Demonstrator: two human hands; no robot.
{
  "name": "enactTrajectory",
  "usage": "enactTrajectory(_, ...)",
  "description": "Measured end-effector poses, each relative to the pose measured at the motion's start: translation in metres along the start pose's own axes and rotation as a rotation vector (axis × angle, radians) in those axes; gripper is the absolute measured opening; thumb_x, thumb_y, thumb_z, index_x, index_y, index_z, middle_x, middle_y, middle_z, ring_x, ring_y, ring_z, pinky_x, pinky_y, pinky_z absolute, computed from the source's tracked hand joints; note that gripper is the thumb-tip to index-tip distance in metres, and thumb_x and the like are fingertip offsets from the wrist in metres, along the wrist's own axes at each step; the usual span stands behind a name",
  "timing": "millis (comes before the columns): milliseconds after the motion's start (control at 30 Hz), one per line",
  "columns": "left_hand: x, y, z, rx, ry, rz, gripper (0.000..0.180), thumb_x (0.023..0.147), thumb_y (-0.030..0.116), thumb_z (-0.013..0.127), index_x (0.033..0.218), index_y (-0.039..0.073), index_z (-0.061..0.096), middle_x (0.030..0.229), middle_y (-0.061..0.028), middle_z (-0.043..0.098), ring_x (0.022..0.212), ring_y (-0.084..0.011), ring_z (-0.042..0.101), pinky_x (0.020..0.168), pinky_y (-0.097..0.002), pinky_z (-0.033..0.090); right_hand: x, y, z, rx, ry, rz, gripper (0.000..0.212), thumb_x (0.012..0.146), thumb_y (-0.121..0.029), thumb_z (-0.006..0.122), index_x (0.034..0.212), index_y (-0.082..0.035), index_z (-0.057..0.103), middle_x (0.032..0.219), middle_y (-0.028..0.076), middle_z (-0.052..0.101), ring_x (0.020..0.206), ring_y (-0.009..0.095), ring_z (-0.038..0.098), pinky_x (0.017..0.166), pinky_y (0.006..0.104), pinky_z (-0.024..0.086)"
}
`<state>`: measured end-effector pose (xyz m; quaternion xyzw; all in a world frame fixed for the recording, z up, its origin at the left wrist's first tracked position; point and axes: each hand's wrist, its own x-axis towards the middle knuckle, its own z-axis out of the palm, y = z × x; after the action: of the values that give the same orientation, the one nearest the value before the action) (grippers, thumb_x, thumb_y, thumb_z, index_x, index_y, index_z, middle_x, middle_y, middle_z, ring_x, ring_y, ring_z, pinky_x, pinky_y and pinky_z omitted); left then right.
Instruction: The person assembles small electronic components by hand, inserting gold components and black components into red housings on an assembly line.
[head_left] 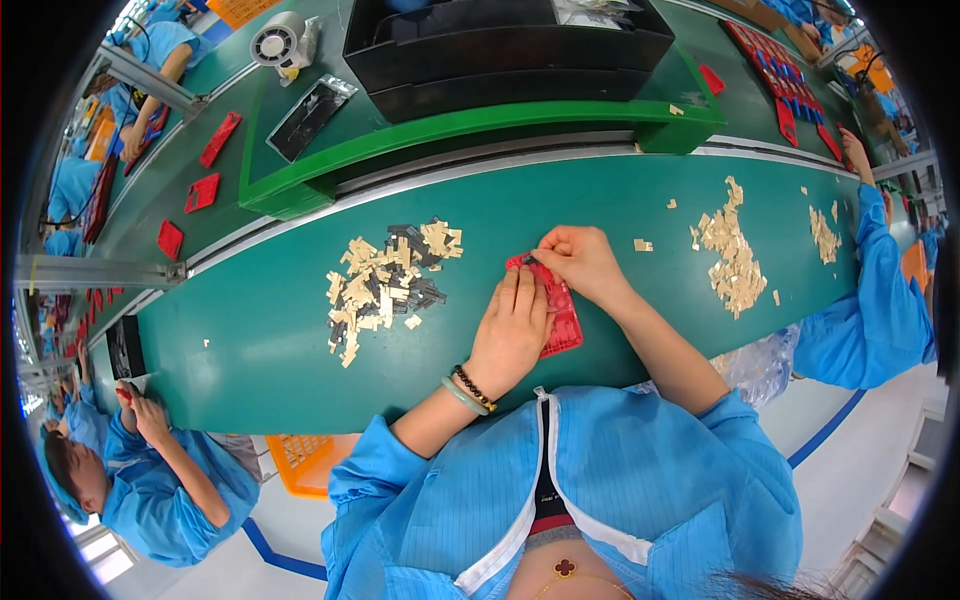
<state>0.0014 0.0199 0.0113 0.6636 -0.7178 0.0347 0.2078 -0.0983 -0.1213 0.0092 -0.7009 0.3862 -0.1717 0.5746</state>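
Note:
A red, rectangular plastic housing [566, 331] lies tilted on the green bench top in front of me. My left hand [512, 327] rests over its left side, fingers pressed together, holding it against the bench. At its far end, my right hand [583, 264] pinches a small black piece [529, 259] against the red plastic. The fingers partly cover this piece, so its exact shape is hidden. Left of my hands is a loose pile of small metal plates [358, 262] in pale gold, mixed with dark strips [425, 291].
More gold plates [735, 260] are heaped at the right. A green shelf edge [480, 140] carries a black bin [510, 75] beyond the bench. Red housings [203, 192] lie on the far belt. A co-worker [165, 480] sits at left; another's sleeve [860, 310] is at right.

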Motion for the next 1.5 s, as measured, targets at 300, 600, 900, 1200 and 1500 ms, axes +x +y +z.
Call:
enactTrajectory(300,0.000,0.000,0.001,-0.021,0.017,-0.004,0.040,0.084,0.020,0.060,0.112,-0.009,0.057,0.122,-0.0234,0.052,0.116,-0.0369,0.049,0.098,-0.0422,0.044,-0.005,0.005,0.007,0.013,0.095,-0.024,0.011,0.085,-0.006,0.066,0.079,0.003,0.062,0.059,0.000,0.059,0.052,0.001,0.047,0.045,0.0200,0.035)
enactTrajectory(600,0.000,0.000,0.000,-0.027,0.015,0.002,0.036,0.087,0.021,0.057,0.107,-0.009,0.058,0.119,-0.0235,0.052,0.116,-0.0375,0.049,0.099,-0.0430,0.043,-0.006,0.007,0.009,-0.107,0.118,-0.057,0.011,0.085,-0.005,0.066,0.079,0.003,0.062,0.059,0.000,0.059,0.052,0.001,0.047,0.044,0.0201,0.035)
enactTrajectory(900,-0.001,0.000,0.000,-0.040,0.027,-0.015,0.036,0.081,0.016,0.063,0.108,-0.007,0.058,0.121,-0.0219,0.053,0.117,-0.0363,0.050,0.097,-0.0420,0.046,-0.007,0.007,0.013,-0.194,0.186,-0.094,0.011,0.082,-0.005,0.069,0.077,0.004,0.064,0.057,0.002,0.061,0.050,0.002,0.048,0.044,0.0211,0.037)
enactTrajectory(1200,0.004,-0.006,-0.003,-0.202,0.030,-0.065,0.039,0.077,0.014,0.065,0.110,-0.004,0.057,0.124,-0.0202,0.052,0.114,-0.0353,0.049,0.096,-0.0431,0.043,-0.016,-0.008,0.014,-0.414,0.208,-0.141,0.009,0.079,-0.009,0.070,0.080,-0.002,0.066,0.053,0.006,0.057,0.043,0.011,0.051,0.044,0.0265,0.040)
enactTrajectory(1500,0.007,-0.007,-0.006,-0.199,0.035,-0.058,0.042,0.077,0.015,0.066,0.113,-0.003,0.055,0.125,-0.0199,0.052,0.110,-0.0347,0.050,0.094,-0.0435,0.043,-0.034,-0.003,0.003,-0.820,0.282,-0.635,0.017,0.079,-0.020,0.069,0.095,-0.013,0.065,0.080,0.003,0.054,0.067,0.020,0.060,0.057,0.0327,0.050)
